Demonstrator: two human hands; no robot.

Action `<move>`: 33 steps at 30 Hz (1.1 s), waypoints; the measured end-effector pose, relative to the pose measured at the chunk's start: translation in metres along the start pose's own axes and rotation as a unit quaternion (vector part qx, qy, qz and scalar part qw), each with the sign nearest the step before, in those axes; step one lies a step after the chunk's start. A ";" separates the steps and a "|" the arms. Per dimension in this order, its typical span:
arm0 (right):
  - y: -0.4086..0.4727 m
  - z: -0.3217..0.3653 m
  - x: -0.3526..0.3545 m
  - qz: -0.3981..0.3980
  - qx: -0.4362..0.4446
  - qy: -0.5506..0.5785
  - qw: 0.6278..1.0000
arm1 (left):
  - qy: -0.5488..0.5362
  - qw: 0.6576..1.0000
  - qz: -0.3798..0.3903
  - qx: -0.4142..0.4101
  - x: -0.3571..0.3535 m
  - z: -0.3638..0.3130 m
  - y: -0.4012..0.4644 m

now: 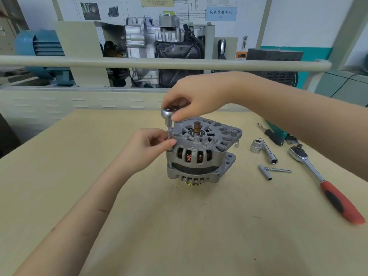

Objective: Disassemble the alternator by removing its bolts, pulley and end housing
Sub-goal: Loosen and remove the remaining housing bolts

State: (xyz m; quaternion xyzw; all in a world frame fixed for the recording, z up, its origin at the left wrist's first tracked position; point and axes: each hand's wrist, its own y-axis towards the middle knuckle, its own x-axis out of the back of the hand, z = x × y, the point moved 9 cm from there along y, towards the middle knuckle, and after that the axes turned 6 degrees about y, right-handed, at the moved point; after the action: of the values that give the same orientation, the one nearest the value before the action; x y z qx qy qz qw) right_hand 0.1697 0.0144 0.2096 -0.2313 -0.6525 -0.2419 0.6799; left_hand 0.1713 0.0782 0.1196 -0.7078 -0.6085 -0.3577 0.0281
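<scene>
A silver alternator (201, 156) stands on the wooden table (179, 226) with its pulley (194, 183) underneath and its shaft end (197, 127) pointing up. A small driver with a rounded metal head (166, 114) and a thin shank (169, 134) stands upright on a bolt at the housing's left edge. My right hand (196, 96) grips the driver's dark handle from above. My left hand (147, 148) pinches the lower shank against the housing.
To the right lie a large socket with an extension (262, 149), a small T-handle socket (270, 171), a red-handled ratchet (326, 184), a black-handled screwdriver (272, 135) and a tiny socket (237, 144). A rail and an engine display stand behind the table.
</scene>
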 end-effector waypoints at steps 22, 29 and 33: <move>0.002 -0.001 -0.003 0.010 -0.019 0.002 1.000 | 0.007 1.000 -0.011 0.005 0.001 -0.003 0.003; 0.003 -0.004 -0.006 0.001 -0.029 -0.038 0.999 | 0.054 0.998 -0.032 -0.019 0.001 -0.007 0.002; 0.005 -0.003 -0.003 0.000 -0.021 -0.057 0.998 | 0.028 0.999 -0.021 0.006 0.003 -0.004 0.004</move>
State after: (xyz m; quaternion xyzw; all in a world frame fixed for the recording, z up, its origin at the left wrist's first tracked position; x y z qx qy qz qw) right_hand 0.1756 0.0166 0.2061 -0.2595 -0.6851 -0.2417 0.6364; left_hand 0.1726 0.0779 0.1254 -0.6844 -0.6242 -0.3744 0.0421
